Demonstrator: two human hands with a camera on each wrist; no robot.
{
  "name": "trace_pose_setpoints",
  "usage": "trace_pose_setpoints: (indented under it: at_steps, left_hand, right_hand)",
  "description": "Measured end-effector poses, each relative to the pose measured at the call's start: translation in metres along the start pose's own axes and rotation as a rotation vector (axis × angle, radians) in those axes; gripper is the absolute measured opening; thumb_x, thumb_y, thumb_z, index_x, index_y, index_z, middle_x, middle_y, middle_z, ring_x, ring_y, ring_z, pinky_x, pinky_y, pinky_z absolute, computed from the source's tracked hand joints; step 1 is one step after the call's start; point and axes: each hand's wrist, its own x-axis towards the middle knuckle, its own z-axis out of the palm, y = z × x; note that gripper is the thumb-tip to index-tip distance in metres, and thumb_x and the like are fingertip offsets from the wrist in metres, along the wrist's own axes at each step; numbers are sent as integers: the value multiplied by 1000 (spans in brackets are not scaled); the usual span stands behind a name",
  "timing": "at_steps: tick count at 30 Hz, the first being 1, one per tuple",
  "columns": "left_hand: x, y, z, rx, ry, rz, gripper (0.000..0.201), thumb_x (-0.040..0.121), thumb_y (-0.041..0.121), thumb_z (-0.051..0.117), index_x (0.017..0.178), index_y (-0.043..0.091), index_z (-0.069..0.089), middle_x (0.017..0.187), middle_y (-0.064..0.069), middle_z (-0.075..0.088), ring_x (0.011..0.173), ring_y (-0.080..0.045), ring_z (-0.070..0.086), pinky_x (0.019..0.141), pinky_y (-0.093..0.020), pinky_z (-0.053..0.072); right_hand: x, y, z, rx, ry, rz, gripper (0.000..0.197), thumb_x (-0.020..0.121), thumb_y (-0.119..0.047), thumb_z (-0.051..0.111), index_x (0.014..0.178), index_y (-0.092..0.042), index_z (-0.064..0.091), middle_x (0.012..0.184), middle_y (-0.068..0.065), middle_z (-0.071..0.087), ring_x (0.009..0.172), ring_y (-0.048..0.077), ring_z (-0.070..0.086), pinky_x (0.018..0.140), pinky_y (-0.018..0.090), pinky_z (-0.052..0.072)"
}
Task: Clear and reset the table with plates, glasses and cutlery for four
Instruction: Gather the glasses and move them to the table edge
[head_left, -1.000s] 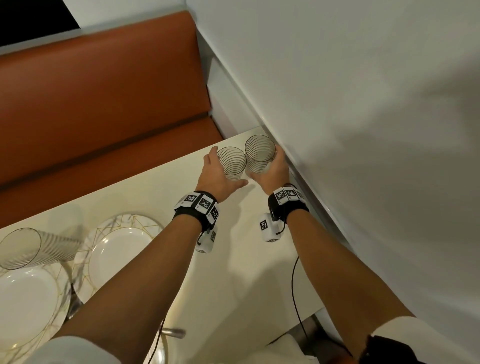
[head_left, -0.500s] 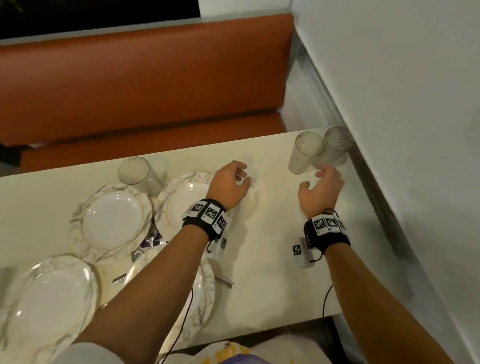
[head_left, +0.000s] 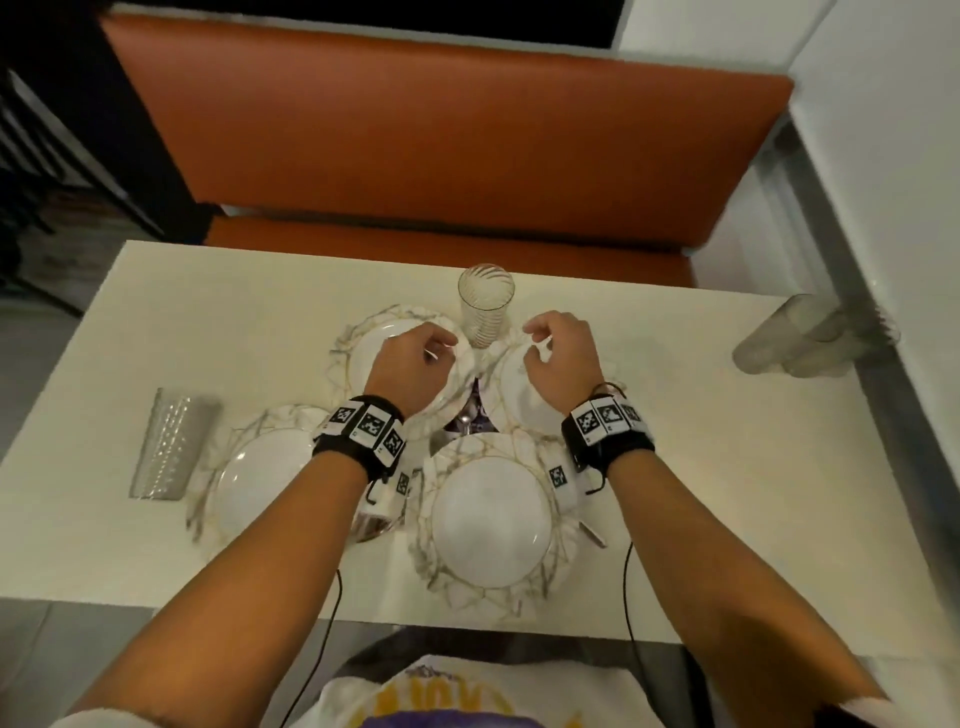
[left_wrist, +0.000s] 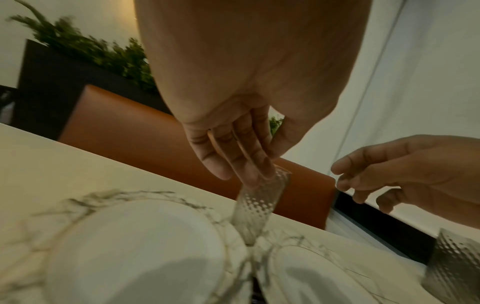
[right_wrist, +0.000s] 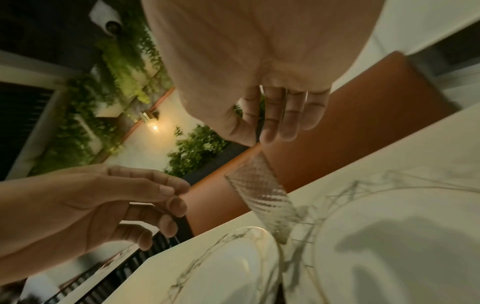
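Observation:
Four white marbled-rim plates sit clustered mid-table: far left (head_left: 363, 338), far right (head_left: 514, 395), near left (head_left: 260, 478), near right (head_left: 491, 514). One ribbed glass (head_left: 485, 304) (left_wrist: 257, 203) (right_wrist: 265, 197) stands upright between the two far plates. My left hand (head_left: 436, 348) (left_wrist: 241, 160) hovers over the far left plate with loose fingers and holds nothing. Just as empty, my right hand (head_left: 537, 338) (right_wrist: 272, 123) hangs over the far right plate. Cutlery (head_left: 470, 421) lies in the gap between the plates, mostly hidden.
Two glasses (head_left: 795, 338) stand together at the table's right edge by the white wall. Another glass (head_left: 174, 444) stands near the left edge. A cutlery handle (head_left: 592, 532) pokes out beside the near right plate. An orange bench (head_left: 441, 145) runs behind the table.
Both hands let go of the two glasses by the wall and moved left, and now hover over the two far plates. The head view swung left to the table's centre.

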Motion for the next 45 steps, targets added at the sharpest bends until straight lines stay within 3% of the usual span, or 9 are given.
trace_pose_setpoints:
  at_steps: [9,12,15,19,24,28,35,40,45]
  left_hand:
    - [-4,-69,-81,-36,65,-119,21,96,18,58,109,25,72,99,5,76,88,-12,70,84,-30,59]
    - [-6,-83,-97,-31,101,-144,22,97,17,58,112,22,73,100,4,74,84,-6,66,75,-16,52]
    - [-9,-96,-112,-18,131,-176,23,98,16,57,114,21,72,99,6,71,81,-3,63,67,-9,44]
    - [-15,-119,-132,-2,159,-196,21,97,16,63,116,18,72,104,6,71,91,-13,65,83,-21,52]
    - [-17,-155,-164,152,202,-272,31,95,19,69,125,13,69,124,-11,64,114,-24,61,96,-30,47]
    - [-21,-181,-188,371,177,-508,60,91,33,72,145,16,53,144,-17,47,134,-37,45,109,-48,44]
    - [-38,-222,-193,493,76,-881,112,74,70,79,150,7,26,146,-20,46,134,-40,49,109,-52,39]
    - [-50,-240,-191,400,106,-808,86,82,52,80,139,0,42,138,-18,55,127,-37,57,106,-50,49]
    - [-41,-213,-197,471,143,-634,89,81,56,79,142,3,43,139,-17,52,127,-37,55,100,-51,49]
  right_hand:
    - [73,-59,58,-444,-188,1,78,70,-39,74,142,-33,43,153,8,34,138,37,28,105,53,38]
    - [91,-59,70,-514,-289,98,90,70,-42,76,148,-41,32,162,10,19,146,43,16,113,59,29]
    - [101,-61,77,-527,-338,148,86,71,-33,76,147,-37,36,155,11,29,138,42,26,109,54,34]
    - [104,-78,83,-575,-290,80,69,74,-24,74,137,-30,48,139,11,41,127,38,34,104,50,38]
    - [97,-124,97,-560,-201,-77,64,74,-26,74,133,-29,48,135,11,42,124,38,35,100,49,36]
    - [83,-159,120,-428,-193,-169,64,74,-28,72,133,-30,49,134,10,43,121,36,37,97,45,38]
    - [50,-193,161,-233,-342,-153,66,75,-31,71,137,-32,48,133,4,43,121,30,36,98,47,43]
    - [34,-197,175,-153,-370,-134,65,75,-31,72,136,-32,49,132,4,44,119,29,36,99,48,43]
    - [28,-190,172,-124,-348,-95,65,75,-34,73,135,-34,49,130,3,44,118,28,37,100,47,43]
